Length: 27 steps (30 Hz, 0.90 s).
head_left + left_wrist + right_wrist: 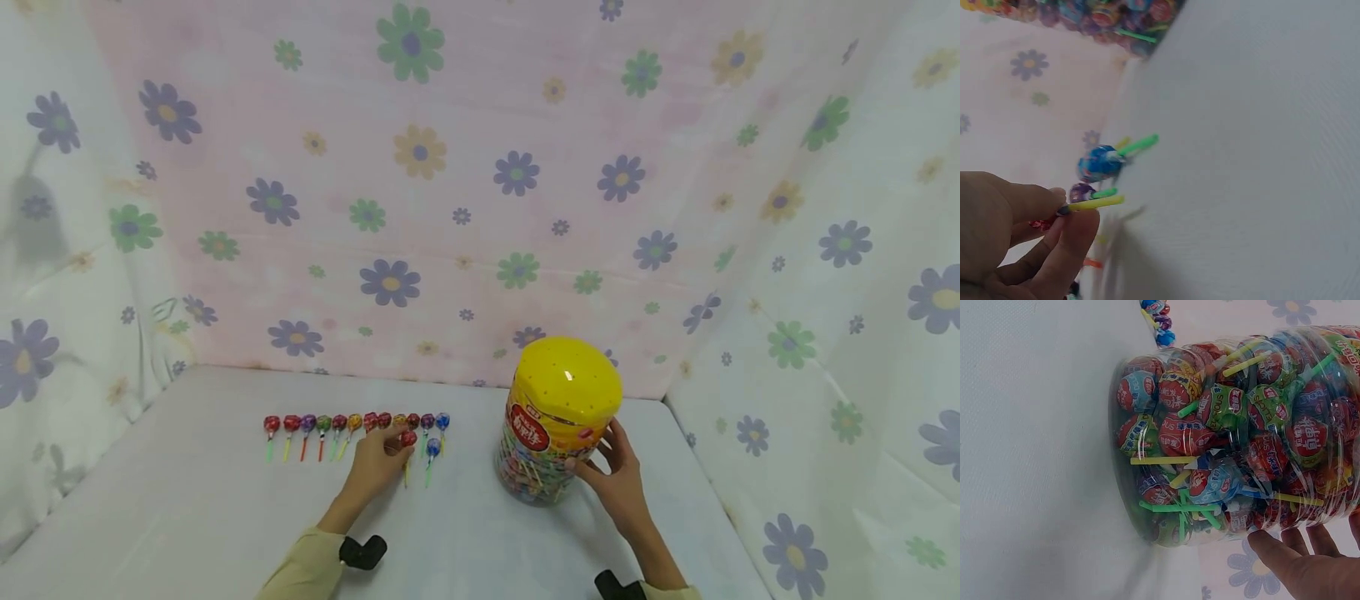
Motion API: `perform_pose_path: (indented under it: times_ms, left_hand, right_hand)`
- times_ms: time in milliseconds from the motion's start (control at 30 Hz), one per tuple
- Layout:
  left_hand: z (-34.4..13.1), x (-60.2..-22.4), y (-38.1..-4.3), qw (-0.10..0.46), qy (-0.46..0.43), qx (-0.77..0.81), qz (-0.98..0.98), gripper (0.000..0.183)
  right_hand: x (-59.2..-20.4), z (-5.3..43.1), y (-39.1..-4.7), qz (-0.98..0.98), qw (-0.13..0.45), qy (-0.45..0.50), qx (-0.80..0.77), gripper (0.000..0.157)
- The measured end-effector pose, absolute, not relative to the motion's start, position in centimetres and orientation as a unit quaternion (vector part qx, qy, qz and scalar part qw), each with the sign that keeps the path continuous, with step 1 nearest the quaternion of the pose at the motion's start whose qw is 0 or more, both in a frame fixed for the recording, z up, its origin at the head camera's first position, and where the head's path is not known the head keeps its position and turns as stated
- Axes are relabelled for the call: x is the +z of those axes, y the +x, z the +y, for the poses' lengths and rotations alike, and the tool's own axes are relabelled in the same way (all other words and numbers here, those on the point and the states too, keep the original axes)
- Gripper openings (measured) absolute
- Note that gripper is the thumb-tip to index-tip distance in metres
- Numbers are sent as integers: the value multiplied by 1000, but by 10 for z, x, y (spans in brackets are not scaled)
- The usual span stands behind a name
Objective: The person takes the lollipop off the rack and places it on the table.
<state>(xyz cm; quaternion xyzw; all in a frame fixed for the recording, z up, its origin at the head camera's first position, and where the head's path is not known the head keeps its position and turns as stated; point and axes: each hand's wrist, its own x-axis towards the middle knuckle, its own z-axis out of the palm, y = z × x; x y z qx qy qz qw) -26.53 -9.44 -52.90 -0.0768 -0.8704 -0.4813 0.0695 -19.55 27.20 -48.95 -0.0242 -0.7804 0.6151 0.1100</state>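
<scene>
My left hand [378,462] pinches a red-wrapped lollipop [408,438] between thumb and fingers, its yellow stick [1107,202] pointing towards me. Just right of it lies a blue-wrapped lollipop [433,448] with a green stick, in front of a row of several lollipops [323,424] in mixed wrappers. On the right stands a large clear jar [1235,425] with a yellow lid [567,379], packed with wrapped lollipops. My right hand [621,483] rests on the jar's right side, thumb in front and the other fingers spread further back, partly hidden by the jar.
A white-covered table [187,500] lies under everything. Flower-printed cloth [450,192] hangs behind it and along both sides. The jar stands near the back, right of the lollipop row. A black wrist device [363,552] sits at my left sleeve.
</scene>
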Motion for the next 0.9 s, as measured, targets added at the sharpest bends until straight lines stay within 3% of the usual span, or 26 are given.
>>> perform_pose_path:
  times_ms: [333, 900]
  left_hand:
    - [-89, -540, -267, 64, -71, -458, -884, 33]
    - [-96, -530, -242, 123, -90, -450, -880, 35]
  right_hand:
    - [-490, 272, -196, -781, 106, -25, 615, 95]
    - [-488, 269, -196, -815, 76, -5, 575, 98]
